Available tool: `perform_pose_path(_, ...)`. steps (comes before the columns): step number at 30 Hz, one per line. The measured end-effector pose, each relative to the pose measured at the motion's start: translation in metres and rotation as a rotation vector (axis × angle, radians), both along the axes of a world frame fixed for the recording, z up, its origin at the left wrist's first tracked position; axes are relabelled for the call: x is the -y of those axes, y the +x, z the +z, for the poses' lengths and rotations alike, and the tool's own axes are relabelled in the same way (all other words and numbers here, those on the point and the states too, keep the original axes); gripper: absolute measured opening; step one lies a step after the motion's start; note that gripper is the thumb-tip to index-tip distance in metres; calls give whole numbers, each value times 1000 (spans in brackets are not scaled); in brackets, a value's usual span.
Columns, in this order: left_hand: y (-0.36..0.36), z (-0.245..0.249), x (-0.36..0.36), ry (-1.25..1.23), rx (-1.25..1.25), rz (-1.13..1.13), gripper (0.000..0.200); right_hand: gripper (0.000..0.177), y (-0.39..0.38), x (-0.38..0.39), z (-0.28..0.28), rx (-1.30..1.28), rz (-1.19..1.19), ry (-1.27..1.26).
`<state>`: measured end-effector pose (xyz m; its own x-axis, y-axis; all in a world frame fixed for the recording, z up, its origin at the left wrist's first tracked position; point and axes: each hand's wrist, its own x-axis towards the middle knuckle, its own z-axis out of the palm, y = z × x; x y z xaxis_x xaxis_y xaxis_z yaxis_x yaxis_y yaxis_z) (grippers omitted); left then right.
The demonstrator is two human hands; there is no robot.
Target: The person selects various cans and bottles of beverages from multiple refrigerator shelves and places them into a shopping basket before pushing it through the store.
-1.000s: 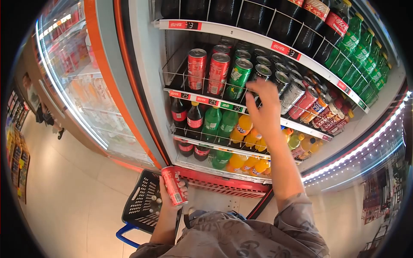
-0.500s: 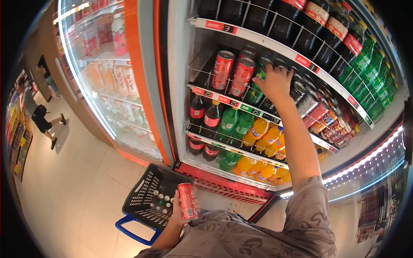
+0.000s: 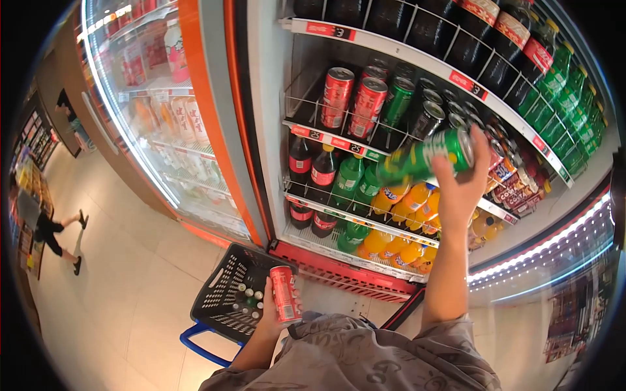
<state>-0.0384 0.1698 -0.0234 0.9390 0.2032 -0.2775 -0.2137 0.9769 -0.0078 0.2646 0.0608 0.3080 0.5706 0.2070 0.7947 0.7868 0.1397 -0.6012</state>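
My right hand [image 3: 464,186] is wrapped round a green soda can [image 3: 417,161], tilted nearly sideways in front of the cooler shelf. Behind it, red cans [image 3: 338,98] stand on the middle shelf beside another green can [image 3: 398,103] and several dark cans [image 3: 430,119]. Lower down, my left hand [image 3: 267,316] grips a tall red soda can [image 3: 285,293] upright near my body. Left of that hand is a black shopping basket [image 3: 212,287] with a blue handle [image 3: 205,352]. Several cans [image 3: 250,301] stand inside it, their tops showing.
Bottles of cola [image 3: 323,173], green soda [image 3: 349,179] and orange soda [image 3: 391,201] fill the lower shelves behind wire rails. An open cooler door [image 3: 548,260] stands at the right. On the left are another glass-fronted cooler [image 3: 163,124] and a person walking [image 3: 49,228].
My right hand has taken the green can off the middle shelf and drawn it out, down and to the right. The left hand still holds the red can. The walking person has moved left.
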Motion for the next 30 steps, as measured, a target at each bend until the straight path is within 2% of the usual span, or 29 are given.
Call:
perform_pose_path(2, 7, 7, 4, 19, -23, -39, 73, 67, -5, 12, -49, -106, 36, 39)
perform_pose_path(4, 15, 13, 11, 18, -16, -81, 71, 62, -4, 17, -130, -578, 131, -74)
perform_pose_path(5, 18, 11, 13, 44, -14, -103, 71, 52, -15, 15, -172, -892, 237, 75)
perform_pose_path(6, 21, 11, 15, 38, -1, -131, 71, 45, -36, 19, -190, -1098, 417, 126)
perform_pose_path(8, 28, 11, 19, 22, 26, -177, 71, 47, -46, 35, -254, -1621, 655, 224)
perform_pose_path(12, 36, 19, 26, 65, 22, -231, 70, 52, -74, 46, -274, -1802, 702, 288)
perform_pose_path(18, 40, 26, 35, 116, -4, -226, 66, 62, -68, 34, -255, -1908, 940, 470)
perform_pose_path(19, 39, 28, 36, 119, 4, -225, 66, 61, -66, 31, -252, -2006, 945, 534)
perform_pose_path(22, 34, 27, 39, 113, -22, -213, 67, 59, -71, 35, -237, -1791, 908, 316)
perform_pose_path(23, 32, 25, 40, 93, -20, -204, 67, 58, -74, 36, -229, -1801, 864, 306)
perform_pose_path(26, 24, 18, 41, 56, -20, -181, 69, 59, -71, 46, -236, -1753, 1058, 316)
perform_pose_path(30, 18, 18, 42, 55, -54, -165, 71, 66, -66, 55, -222, -1735, 1163, 392)
